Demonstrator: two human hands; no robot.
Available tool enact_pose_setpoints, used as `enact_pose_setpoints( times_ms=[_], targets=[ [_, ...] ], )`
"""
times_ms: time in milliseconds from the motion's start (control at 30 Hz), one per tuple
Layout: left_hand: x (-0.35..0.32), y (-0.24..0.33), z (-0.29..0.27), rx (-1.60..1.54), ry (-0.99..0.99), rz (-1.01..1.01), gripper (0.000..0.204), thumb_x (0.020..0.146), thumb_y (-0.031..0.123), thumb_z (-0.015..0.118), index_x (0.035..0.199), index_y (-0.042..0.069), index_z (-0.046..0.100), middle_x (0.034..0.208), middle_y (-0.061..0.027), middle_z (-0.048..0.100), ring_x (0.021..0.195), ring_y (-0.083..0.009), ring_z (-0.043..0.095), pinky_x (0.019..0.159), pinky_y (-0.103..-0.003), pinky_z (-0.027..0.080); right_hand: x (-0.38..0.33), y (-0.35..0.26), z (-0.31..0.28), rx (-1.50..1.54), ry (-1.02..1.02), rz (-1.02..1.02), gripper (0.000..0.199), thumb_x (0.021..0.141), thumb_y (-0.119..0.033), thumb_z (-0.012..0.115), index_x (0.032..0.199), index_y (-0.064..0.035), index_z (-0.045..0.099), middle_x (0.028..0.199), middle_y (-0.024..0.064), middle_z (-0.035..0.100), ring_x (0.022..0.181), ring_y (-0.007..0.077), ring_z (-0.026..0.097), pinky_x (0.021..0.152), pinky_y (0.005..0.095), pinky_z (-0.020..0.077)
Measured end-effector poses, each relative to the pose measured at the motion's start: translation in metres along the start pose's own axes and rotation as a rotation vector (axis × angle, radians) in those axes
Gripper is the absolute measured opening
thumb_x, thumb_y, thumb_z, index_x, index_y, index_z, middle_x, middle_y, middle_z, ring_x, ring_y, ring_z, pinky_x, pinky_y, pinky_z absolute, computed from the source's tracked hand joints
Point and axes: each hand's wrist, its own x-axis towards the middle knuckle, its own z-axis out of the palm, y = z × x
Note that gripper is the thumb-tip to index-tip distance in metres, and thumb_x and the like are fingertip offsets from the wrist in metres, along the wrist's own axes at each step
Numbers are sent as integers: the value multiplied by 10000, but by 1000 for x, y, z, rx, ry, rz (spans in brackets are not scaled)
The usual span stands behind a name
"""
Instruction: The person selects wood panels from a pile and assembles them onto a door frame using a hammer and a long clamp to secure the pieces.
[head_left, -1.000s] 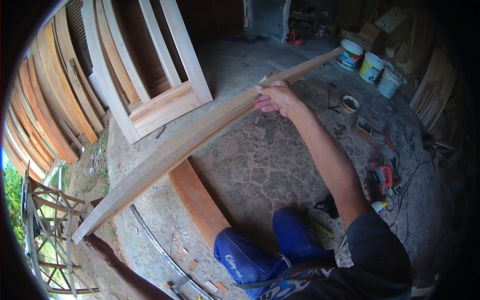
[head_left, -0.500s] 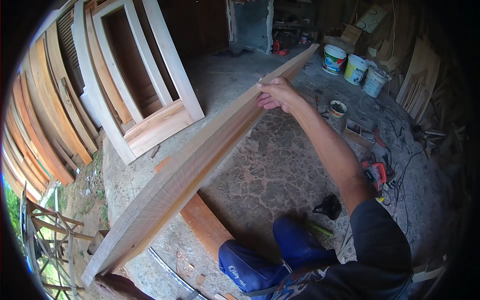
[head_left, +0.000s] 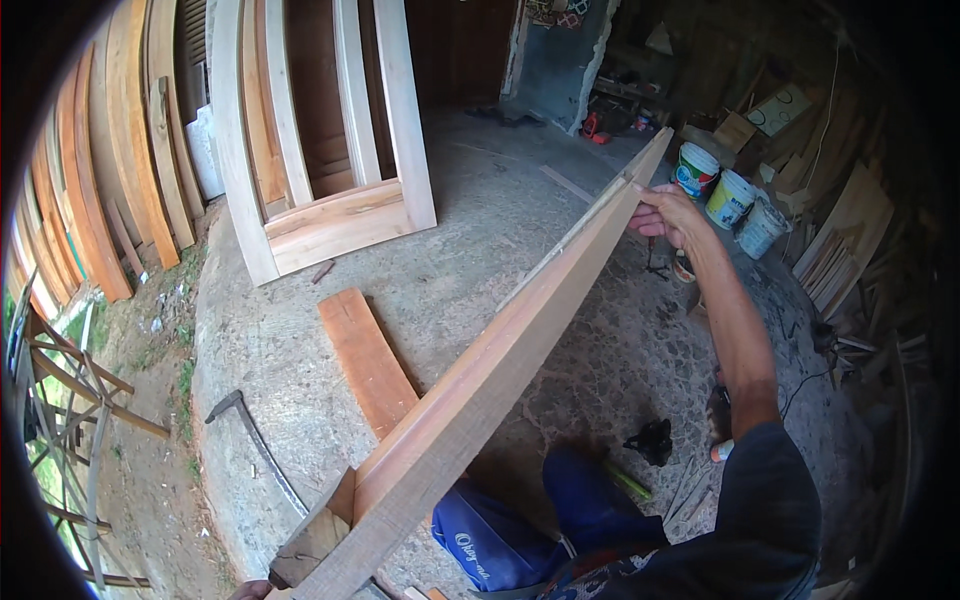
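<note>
A long pale timber beam (head_left: 520, 370) with a stepped edge slants across in front of me, from lower left to the far upper right. My right hand (head_left: 667, 213) pinches it near its far end, thumb on the upper edge and fingers at the side. At the near end a darker, notched piece of wood (head_left: 318, 535) shows against the beam. My left hand (head_left: 250, 591) is at that end, mostly cut off by the lower edge of the picture, its fingers hardly visible. Beneath the beam lies an orange-brown board (head_left: 365, 350) on the concrete floor.
An L-shaped metal square (head_left: 262, 450) lies left of the beam. Pale wooden frames (head_left: 345, 225) lean at the back, with several planks (head_left: 130, 150) to their left. Buckets (head_left: 731, 198) and offcuts (head_left: 835, 250) stand at right. A black object (head_left: 652, 440) lies near my knee.
The beam has rolled so that other faces show, and its far end has moved right with my right hand. The view has shifted, revealing more of the board and the metal square.
</note>
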Motion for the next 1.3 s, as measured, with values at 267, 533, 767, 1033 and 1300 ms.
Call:
enact_pose_setpoints(
  times_ms=[267,533,767,1033,1300],
  targets=[
    [-24,4,35,-96,-59,-78,460,884,254,705,1220,-29,568,1106,-165,619,1017,-263,581,914,-452,472,-7,2,7,-37,56,15,421,909,-423,700,1026,-35,587,791,109,692,644,213,693,541,331,554],
    [-37,7,49,-119,-48,-129,460,889,255,698,1222,-33,566,1104,-167,619,1015,-262,581,905,-450,476,-17,19,5,-71,177,-74,399,911,-465,683,833,-80,615,570,-8,556,461,136,619,373,241,493],
    [-46,11,54,-119,-31,-142,459,894,257,691,1223,-37,564,1102,-169,619,1014,-261,582,898,-449,479,-27,34,-5,-28,156,-79,411,922,-473,665,823,-77,609,541,-23,535,451,135,624,359,237,493],
    [-53,18,48,-96,-22,-142,458,900,259,683,1224,-41,562,1099,-170,618,1013,-260,582,889,-447,483,-34,58,-25,28,153,-62,399,918,-471,668,876,-76,635,549,-20,530,432,146,610,356,255,493],
    [-40,35,-2,8,69,-122,458,905,260,676,1226,-46,561,1097,-172,618,1012,-260,582,880,-445,487,-32,40,-24,0,57,-46,459,925,-493,651,955,-36,618,618,0,514,555,173,648,456,290,533]
  ],
)
